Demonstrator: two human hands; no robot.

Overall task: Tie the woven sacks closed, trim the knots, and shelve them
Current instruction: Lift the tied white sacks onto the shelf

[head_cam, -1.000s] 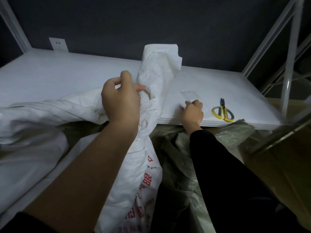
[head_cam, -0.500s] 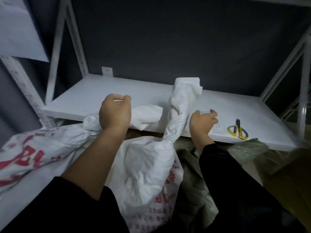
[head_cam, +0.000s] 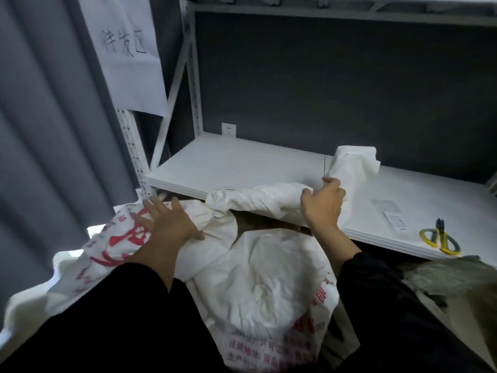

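1. Smooth white shelf (head_cam: 255, 168), dark wall behind; yellow-handled scissors (head_cam: 441, 239) lie on it.
2. Left hand (head_cam: 166, 224) presses flat, fingers spread, on a crinkly woven sack (head_cam: 118, 246).
3. Right hand (head_cam: 322, 205) grips its twisted neck at the shelf edge.

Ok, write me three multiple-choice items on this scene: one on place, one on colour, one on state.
1. Where do the scissors lie? A on the shelf; B on the floor; C hung on the frame.
2. What colour is the print on the sacks? A blue; B red; C green.
3. How is the left hand? A clenched; B flat on the left sack; C gripping the scissors.
Answers: 1 A, they rest on the white board at right; 2 B, red characters show; 3 B, straight fingers spread over it.
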